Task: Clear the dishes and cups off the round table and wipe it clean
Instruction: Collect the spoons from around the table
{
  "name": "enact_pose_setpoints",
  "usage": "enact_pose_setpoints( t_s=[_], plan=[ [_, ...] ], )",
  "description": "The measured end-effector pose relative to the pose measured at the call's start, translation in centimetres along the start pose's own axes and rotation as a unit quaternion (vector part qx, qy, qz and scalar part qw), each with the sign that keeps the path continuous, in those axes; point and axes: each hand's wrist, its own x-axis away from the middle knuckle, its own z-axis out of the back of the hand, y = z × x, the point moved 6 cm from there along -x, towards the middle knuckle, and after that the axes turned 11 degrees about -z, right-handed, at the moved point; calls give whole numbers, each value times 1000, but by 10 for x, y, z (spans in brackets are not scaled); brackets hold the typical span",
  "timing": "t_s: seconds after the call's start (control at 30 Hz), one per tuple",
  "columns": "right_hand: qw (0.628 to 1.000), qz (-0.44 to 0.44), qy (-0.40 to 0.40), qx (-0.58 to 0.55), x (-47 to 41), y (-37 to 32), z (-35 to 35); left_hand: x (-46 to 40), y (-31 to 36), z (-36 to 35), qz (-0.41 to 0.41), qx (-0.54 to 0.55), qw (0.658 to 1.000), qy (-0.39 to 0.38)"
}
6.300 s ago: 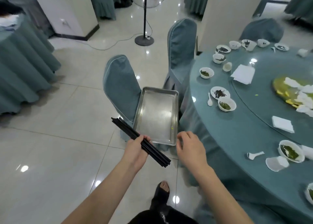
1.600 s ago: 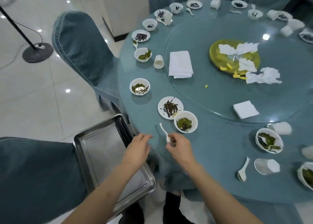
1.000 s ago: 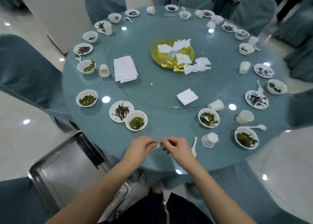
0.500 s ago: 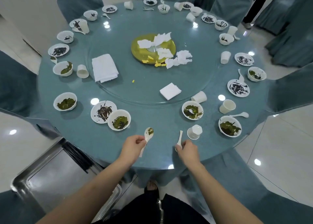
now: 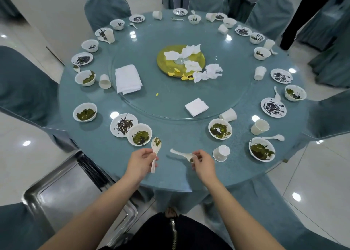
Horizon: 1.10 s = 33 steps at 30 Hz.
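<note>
The round table (image 5: 170,176) wears a teal cloth and carries several dirty white bowls, plates, cups and spoons around its rim. My left hand (image 5: 140,162) grips a white spoon (image 5: 156,151) upright by its handle, bowl end smeared green. My right hand (image 5: 202,163) pinches the bowl end of a second white spoon (image 5: 180,153), whose handle points left just above the cloth. A bowl of green leftovers (image 5: 139,134) and a dark-smeared plate (image 5: 123,125) sit just beyond my left hand.
A steel tray (image 5: 62,191) holding black chopsticks (image 5: 92,172) rests on a chair at lower left. A glass turntable (image 5: 223,106) carries a yellow plate (image 5: 180,61), crumpled napkins and a folded towel (image 5: 127,79). An overturned cup (image 5: 221,153) lies right of my hand. Covered chairs ring the table.
The chopsticks went into the tray and I turned to the table. My left hand kept the first spoon; my right hand has lifted the second spoon and turned it sideways.
</note>
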Motion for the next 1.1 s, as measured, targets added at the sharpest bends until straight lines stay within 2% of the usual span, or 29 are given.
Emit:
enact_pose_setpoints(
  t_s=[0.07, 0.27, 0.53, 0.87, 1.1],
  plan=[
    [999, 48, 3, -2, 7, -25, 15, 1, 5, 6, -3, 20, 1000, 13],
    [988, 128, -62, -54, 43, -103, 33, 14, 27, 16, -15, 62, 998, 17],
    [952, 276, -135, 8, 99, -182, -20, 41, 37, 48, -22, 92, 996, 7],
    [915, 319, -244, 34, 159, -216, -138, 99, 3, 135, -16, 141, 982, 122],
    [895, 333, -288, 74, 212, -219, -211, 155, -16, 197, -23, 176, 961, 210]
  ],
)
